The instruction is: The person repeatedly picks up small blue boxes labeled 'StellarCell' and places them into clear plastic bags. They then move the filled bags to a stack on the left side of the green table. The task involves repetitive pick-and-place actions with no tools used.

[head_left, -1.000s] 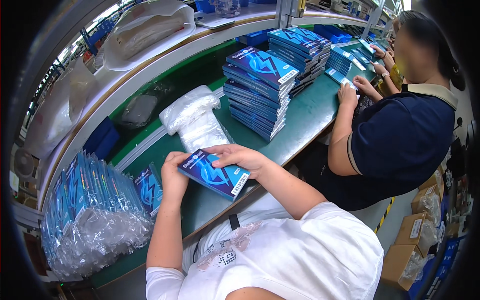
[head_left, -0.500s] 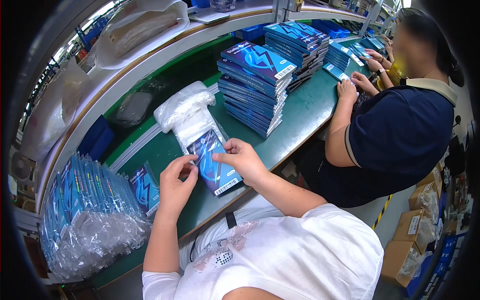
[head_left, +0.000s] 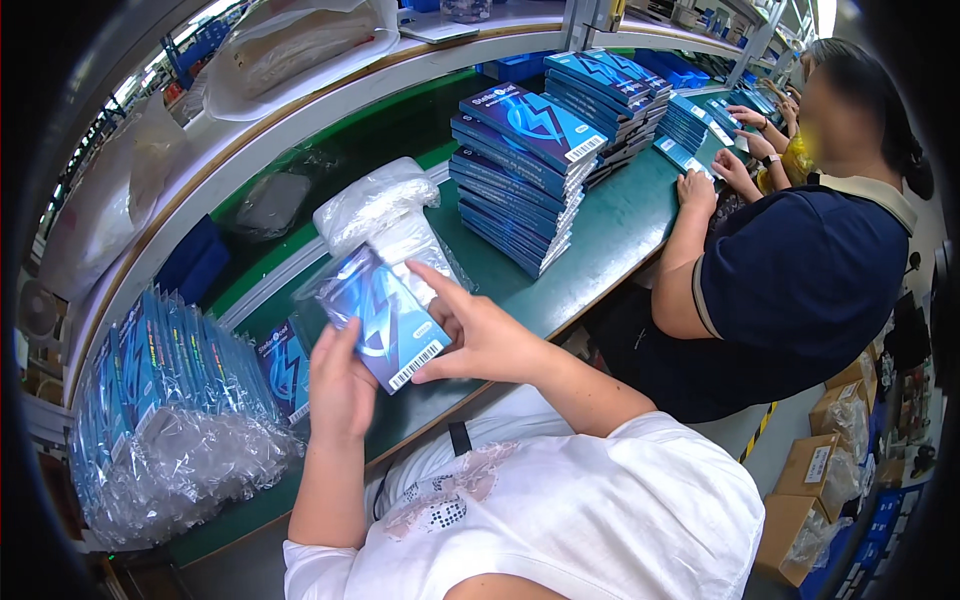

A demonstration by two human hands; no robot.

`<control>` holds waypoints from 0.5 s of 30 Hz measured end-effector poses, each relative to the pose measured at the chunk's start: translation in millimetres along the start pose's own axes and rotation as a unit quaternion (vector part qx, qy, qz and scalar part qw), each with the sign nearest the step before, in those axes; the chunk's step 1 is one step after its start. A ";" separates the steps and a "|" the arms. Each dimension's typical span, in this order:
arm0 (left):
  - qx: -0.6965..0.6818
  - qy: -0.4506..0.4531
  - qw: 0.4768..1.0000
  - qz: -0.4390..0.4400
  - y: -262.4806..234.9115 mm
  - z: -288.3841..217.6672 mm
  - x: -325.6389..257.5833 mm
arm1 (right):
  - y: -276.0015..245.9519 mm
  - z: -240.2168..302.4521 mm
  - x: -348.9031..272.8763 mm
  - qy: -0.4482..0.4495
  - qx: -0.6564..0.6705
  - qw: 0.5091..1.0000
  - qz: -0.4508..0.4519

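Note:
A thin blue box with a lightning-bolt print and a barcode strip lies tilted in a clear plastic bag, whose loose film flares past its upper left end. My left hand grips the box's left edge, thumb on the front face and the other fingers hidden behind. At its right edge is my right hand, index finger stretched out and thumb by the barcode corner, spread apart around that corner. Behind the box, a pile of clear plastic bags rests on the green table.
A tall stack of blue boxes stands right of the bags, with another stack behind. Bagged boxes stand in a row at the left, beside crumpled film. A co-worker sits at the right, handling boxes. A shelf edge runs above the table.
The box has tilted and shifted left, and its bag's film now spreads at the upper left. My left hand has moved under its left edge; my right hand has opened along the right edge.

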State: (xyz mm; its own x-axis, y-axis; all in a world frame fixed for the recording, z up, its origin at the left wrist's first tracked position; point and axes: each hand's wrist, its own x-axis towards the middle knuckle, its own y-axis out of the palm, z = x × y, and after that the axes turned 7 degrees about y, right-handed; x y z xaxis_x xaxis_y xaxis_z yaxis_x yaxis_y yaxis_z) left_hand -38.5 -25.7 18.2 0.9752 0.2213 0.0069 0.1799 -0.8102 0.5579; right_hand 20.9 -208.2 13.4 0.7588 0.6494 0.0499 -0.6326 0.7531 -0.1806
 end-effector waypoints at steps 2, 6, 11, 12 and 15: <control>-0.009 -0.060 0.996 0.072 8.6 1.3 -14.6 | -3.0 9.3 2.3 -0.079 -0.054 0.993 -0.073; 0.036 -0.078 0.984 0.156 15.8 3.1 -23.3 | 3.6 7.2 3.1 -0.309 -0.074 0.910 -0.267; -0.109 -0.178 0.974 0.090 9.6 -0.2 -20.1 | 26.3 6.7 9.9 -0.361 -0.062 0.922 -0.128; -0.173 -0.202 0.963 0.049 14.5 -2.8 -22.2 | 35.9 5.8 11.2 -0.365 -0.063 0.926 -0.066; -0.045 -0.120 0.991 0.030 -22.8 -3.2 -24.6 | 53.4 15.2 6.9 -0.392 -0.149 0.905 0.072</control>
State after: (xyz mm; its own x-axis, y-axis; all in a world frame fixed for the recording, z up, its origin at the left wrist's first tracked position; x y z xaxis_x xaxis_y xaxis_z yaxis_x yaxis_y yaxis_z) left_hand -67.0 -10.9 8.0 0.9883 0.0298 -0.1498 0.1191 -0.7641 0.6340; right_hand -9.9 -161.9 19.0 0.2546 0.7019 0.6652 -0.5587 0.6682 -0.4912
